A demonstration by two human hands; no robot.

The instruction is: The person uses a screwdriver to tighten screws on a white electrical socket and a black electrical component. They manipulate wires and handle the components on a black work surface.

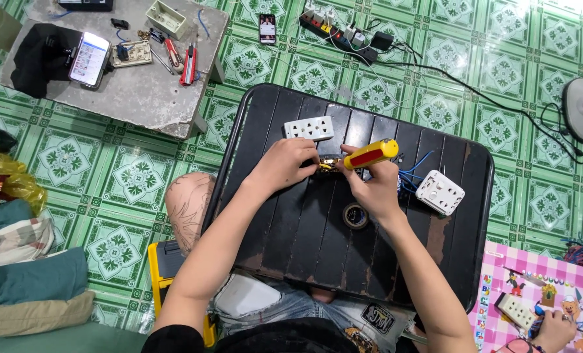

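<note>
Two phones: one [89, 59] on the grey slab [141, 98], one [267, 29] on the floor. One power strip [336, 33]. Three white socket plates: two [309, 128] [440, 192] on the black worktop [291, 235], one [515, 310] on the pink mat [540, 274]. One tape roll [355, 216]. One yellow-red screwdriver [370, 154]. Three hands: left [288, 161], right [370, 186], another person's [556, 327].

Socket plate [309, 128] behind hands on tray [291, 242]; tape roll [355, 216] nearer; switch box [440, 192] right.

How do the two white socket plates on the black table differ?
The long socket plate is a narrow rectangle; the square socket plate is roughly square. The long one lies above the left hand with no wires showing; the square one sits tilted beside the right hand, blue wires leading to it. Both are white, on the black table.
</note>
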